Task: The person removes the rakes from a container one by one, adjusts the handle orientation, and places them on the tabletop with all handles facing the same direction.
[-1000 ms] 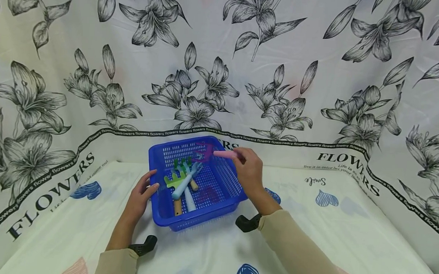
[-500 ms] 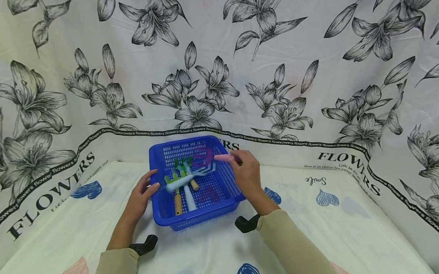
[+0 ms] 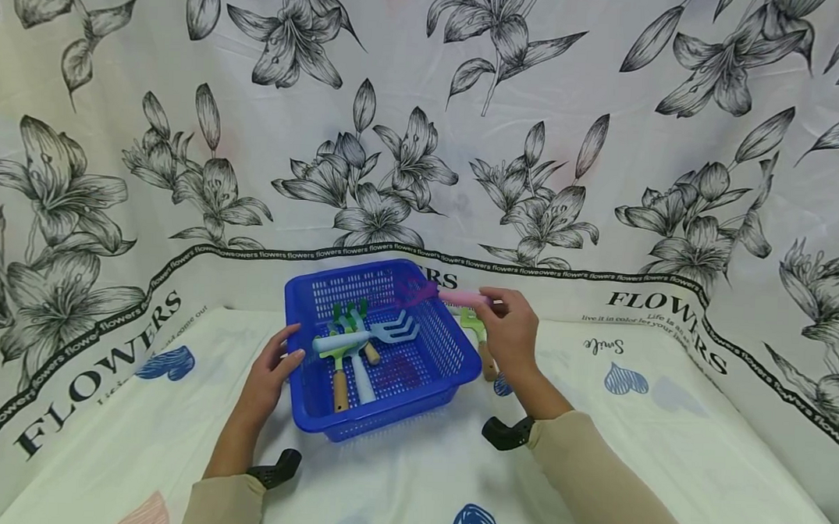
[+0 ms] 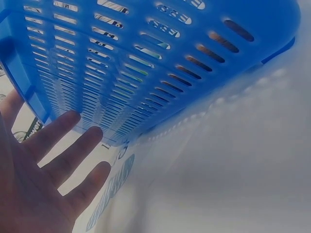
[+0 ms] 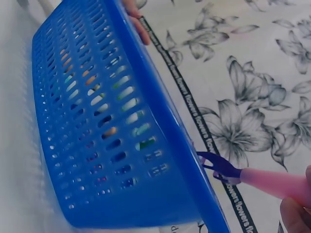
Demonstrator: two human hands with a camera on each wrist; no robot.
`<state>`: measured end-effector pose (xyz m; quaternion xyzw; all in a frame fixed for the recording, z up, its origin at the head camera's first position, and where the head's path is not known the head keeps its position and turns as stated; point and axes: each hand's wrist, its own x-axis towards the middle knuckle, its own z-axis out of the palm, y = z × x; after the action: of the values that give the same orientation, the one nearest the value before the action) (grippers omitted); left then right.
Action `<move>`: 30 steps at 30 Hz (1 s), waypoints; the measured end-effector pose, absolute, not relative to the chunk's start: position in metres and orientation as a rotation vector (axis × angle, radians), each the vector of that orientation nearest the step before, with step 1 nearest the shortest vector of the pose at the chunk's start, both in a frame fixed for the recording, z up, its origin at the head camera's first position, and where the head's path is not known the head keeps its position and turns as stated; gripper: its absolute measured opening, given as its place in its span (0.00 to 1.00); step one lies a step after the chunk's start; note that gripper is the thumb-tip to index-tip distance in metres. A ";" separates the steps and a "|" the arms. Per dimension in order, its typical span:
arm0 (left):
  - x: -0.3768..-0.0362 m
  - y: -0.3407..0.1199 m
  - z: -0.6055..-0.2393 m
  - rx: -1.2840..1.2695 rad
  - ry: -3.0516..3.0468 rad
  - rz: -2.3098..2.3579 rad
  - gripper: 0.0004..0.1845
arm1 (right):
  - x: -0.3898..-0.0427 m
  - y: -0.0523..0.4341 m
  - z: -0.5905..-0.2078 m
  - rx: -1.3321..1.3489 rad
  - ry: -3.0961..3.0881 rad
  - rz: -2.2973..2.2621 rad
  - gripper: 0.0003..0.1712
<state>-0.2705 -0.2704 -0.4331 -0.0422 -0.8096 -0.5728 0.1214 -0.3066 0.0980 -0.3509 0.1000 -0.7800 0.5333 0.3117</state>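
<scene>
A blue slotted basket (image 3: pixel 444 349) sits mid-table. My left hand (image 3: pixel 285 350) rests flat against its left wall, and the left wrist view shows those straight fingers (image 4: pixel 73 141) on the basket wall (image 4: pixel 146 73). My right hand (image 3: pixel 496 306) pinches the pink handle of a small rake (image 3: pixel 462 297), its purple tines at the basket's right rim. In the right wrist view, the pink handle (image 5: pixel 277 182) sticks out past the rim (image 5: pixel 160 116). Inside lie a light blue rake (image 3: pixel 367 336) and green tools with wooden handles (image 3: pixel 340 372).
Another green tool with a wooden handle (image 3: pixel 478 331) lies on the table just right of the basket, partly behind my right hand. A flower-printed cloth (image 3: pixel 665 429) covers the table and rises as a backdrop. Black wrist mounts sit at both sleeves.
My right hand has carried the pink rake rightward, from over the basket's inside to its right rim. The light blue rake swung to lie crosswise. The left hand stayed put.
</scene>
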 end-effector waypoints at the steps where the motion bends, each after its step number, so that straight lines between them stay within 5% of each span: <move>1: -0.270 -0.270 -0.433 -0.126 -2.362 -1.671 0.31 | -0.306 0.101 -0.351 0.250 -2.050 1.414 0.12; 30: -0.268 -0.268 -0.431 -0.114 -2.370 -1.668 0.31 | -0.284 0.184 -0.380 -0.069 -2.098 1.552 0.18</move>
<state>-0.2681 -0.2685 -0.4312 -0.0391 -0.8111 -0.5710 0.1203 -0.2842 0.1840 -0.3798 -0.0254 -0.7756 0.5735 0.2624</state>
